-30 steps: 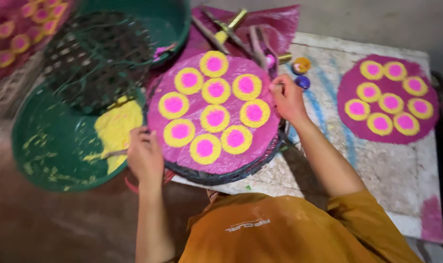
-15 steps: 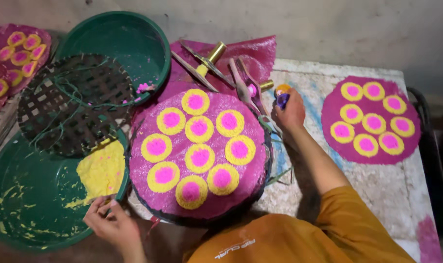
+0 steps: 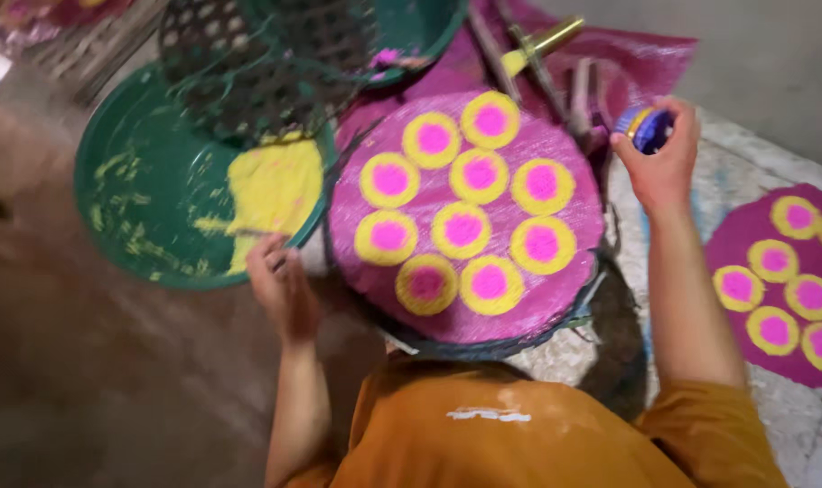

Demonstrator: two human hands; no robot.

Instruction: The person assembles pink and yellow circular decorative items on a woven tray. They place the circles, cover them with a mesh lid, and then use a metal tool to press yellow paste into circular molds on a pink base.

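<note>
Magenta powder covers the big round disc [image 3: 465, 217] in the middle of the view, patterned with nine yellow rings, each with a pink centre; it lies on a dark round tray whose rim [image 3: 519, 339] shows along its near edge. The right hand [image 3: 659, 158] is raised beyond the disc's far right edge, its fingers closed around a small blue jar [image 3: 648, 126] with a blue and orange top, held clear of the surface. The left hand [image 3: 280, 280] is at the disc's near left side, just at the rim of the green basin [image 3: 131, 208] that holds a heap of yellow powder [image 3: 271, 190]; the fingers look curled together, but blur hides whether they pinch anything. A dark woven sieve [image 3: 266, 63] rests tilted across the basin's far edge and a second green basin [image 3: 429, 27] behind it. Beyond the disc, on a pink sheet [image 3: 646, 59], lie several stick-like tools, among them a brass-coloured one [image 3: 542, 43]. To the right, on the pale speckled slab [image 3: 790, 425], sits another magenta disc [image 3: 781, 289] with the same yellow and pink rings, well apart from the right hand. The person's orange shirt [image 3: 537, 434] fills the bottom edge
</note>
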